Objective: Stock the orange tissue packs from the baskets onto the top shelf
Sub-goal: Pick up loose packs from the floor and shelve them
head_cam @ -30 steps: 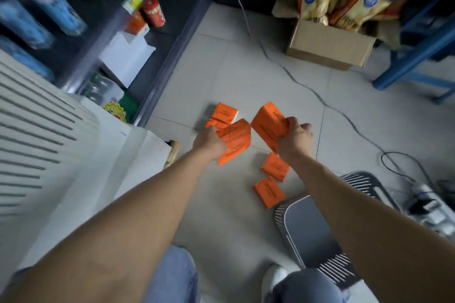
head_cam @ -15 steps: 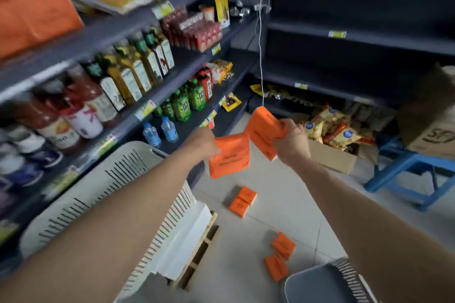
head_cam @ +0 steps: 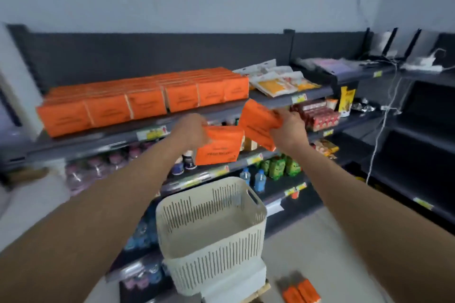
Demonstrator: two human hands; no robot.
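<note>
Head view: left hand (head_cam: 194, 130) grips one orange tissue pack (head_cam: 218, 146), fingers curled over its top edge. Right hand (head_cam: 288, 128) holds a second pack (head_cam: 256, 123), tilted, just below the top shelf (head_cam: 103, 139). Step in hand: delivery to shelf. Next move probably requires raising both packs to the stocked row (head_cam: 138, 103), at its right end.

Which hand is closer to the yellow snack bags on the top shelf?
Right. The right hand, gripping an orange pack, is just below the snack bags. The left hand, holding a second pack, is lower and farther to the left.
</note>
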